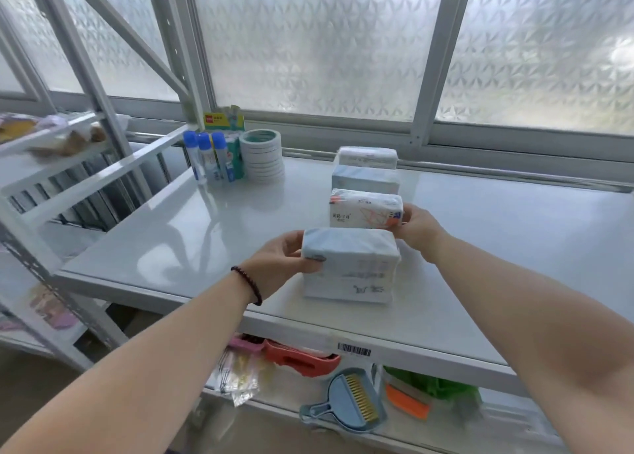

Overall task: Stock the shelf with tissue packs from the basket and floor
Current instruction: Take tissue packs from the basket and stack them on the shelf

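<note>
Several tissue packs stand in a row on the white shelf (pixel 192 234), running from front to back. The nearest one, a pale blue tissue pack (pixel 353 268), stands upright near the shelf's front edge. My left hand (pixel 284 261) grips its left side, thumb on the front face. My right hand (pixel 417 228) holds its upper right corner, fingers behind the pack. Just behind it stands a white pack with orange print (pixel 363 210), then a light blue pack (pixel 363 179) and a white pack (pixel 367 156) at the back. No basket is in view.
A stack of tape rolls (pixel 262 155) and glue bottles (pixel 209 156) stand at the shelf's back left. The window frame (pixel 429 76) runs behind. On the lower shelf lie a blue dustpan brush (pixel 350 402), a red tool (pixel 302 359) and green items (pixel 432 385). Another rack (pixel 68 137) stands left.
</note>
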